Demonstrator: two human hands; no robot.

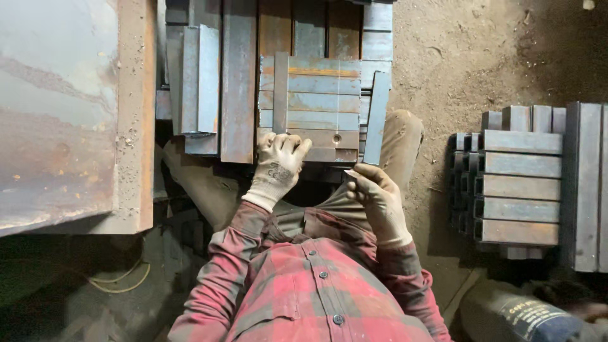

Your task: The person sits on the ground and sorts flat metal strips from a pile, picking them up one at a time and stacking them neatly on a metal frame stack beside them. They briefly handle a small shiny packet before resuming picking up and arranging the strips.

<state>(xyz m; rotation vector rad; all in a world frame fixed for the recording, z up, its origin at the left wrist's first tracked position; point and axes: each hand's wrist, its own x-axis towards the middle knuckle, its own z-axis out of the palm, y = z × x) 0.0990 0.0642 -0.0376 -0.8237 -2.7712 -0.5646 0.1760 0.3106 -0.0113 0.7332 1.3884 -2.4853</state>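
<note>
Filling the left third of the frame, a big rusty steel plate (60,107) lies flat with a speckled edge strip. In the upper middle, long steel bars (238,82) lie side by side, running up and down the frame. At the right edge sits a stack of steel blocks (519,187) on the dirt floor (468,57). In the centre, just above the hands, a small pile of flat steel pieces (320,101) lies stacked crosswise. At the bottom, a person in a red plaid shirt (310,291) sits with knees apart. The gloved left hand (278,161) rests open, fingers spread, on the pile's lower left corner. The gloved right hand (373,193) pinches the lower end of a narrow steel strip (378,117), which stands upright against the pile's right side.
</note>
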